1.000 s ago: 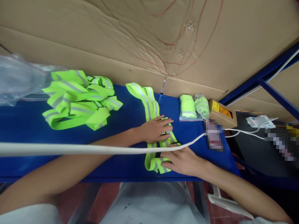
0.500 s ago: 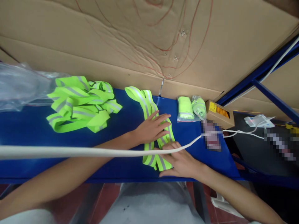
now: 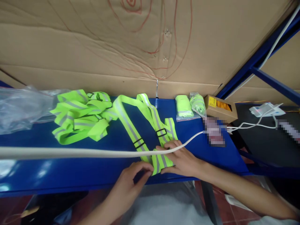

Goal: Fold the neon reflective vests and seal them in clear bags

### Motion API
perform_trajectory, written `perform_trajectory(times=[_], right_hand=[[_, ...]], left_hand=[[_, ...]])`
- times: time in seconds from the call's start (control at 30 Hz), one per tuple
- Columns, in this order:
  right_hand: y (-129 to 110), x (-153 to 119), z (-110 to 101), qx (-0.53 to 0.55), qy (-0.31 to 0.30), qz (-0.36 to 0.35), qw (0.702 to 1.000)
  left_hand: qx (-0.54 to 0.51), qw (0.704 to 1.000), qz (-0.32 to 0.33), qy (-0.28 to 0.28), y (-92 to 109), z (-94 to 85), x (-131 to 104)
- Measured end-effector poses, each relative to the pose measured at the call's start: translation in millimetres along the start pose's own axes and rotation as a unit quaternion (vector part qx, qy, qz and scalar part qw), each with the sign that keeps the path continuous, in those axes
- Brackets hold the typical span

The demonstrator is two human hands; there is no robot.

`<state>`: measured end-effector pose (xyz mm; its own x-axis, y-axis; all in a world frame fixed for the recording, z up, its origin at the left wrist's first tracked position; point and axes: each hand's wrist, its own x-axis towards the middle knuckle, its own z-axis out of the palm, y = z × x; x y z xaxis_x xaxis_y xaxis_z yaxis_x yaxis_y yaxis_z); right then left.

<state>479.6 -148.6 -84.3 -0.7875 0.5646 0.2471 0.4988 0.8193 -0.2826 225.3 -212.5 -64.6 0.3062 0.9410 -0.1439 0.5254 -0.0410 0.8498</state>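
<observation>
A neon-yellow reflective strap (image 3: pixel 127 120) with grey stripes and black buckles lies in long loops on the blue table. At its near end, my left hand (image 3: pixel 131 178) pinches a folded edge between thumb and fingers. My right hand (image 3: pixel 181 159) rests over the folded near part from the right, thumb and index finger apart, pressing on the band; the other fingers are bent and partly hidden. To the left sits a loose heap of similar reflective straps (image 3: pixel 79 120), which the strap's far left loop touches.
A white cable (image 3: pixel 77 153) crosses the view in front of the table. Clear plastic bags (image 3: pixel 21 106) lie at the left. Two bagged rolled straps (image 3: pixel 184 106) and a cardboard box (image 3: pixel 220 109) stand at the back right. Behind rises a cardboard wall (image 3: pixel 93 75).
My left hand has moved from the strap's middle down to its near end and now pinches it. The strap's far loops are spread wider, showing two buckles. My right hand stays near the same spot.
</observation>
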Motion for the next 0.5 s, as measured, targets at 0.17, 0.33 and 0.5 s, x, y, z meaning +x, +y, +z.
perform_trajectory(times=[0.17, 0.33, 0.5], right_hand=[[0.7, -0.6, 0.5, 0.013, 0.013, 0.002, 1.0], [-2.7, 0.5, -3.2, 0.003, 0.013, -0.001, 1.0], [-7.9, 1.2, -3.6, 0.004, 0.008, -0.005, 1.0]], left_hand=[[-0.006, 0.997, 0.072, 0.035, 2.6, -3.8, 3.6], [0.067, 0.987, 0.122, 0.076, -7.9, -6.4, -0.2], [0.13, 0.961, 0.21, 0.126, -16.0, 19.3, 7.6]])
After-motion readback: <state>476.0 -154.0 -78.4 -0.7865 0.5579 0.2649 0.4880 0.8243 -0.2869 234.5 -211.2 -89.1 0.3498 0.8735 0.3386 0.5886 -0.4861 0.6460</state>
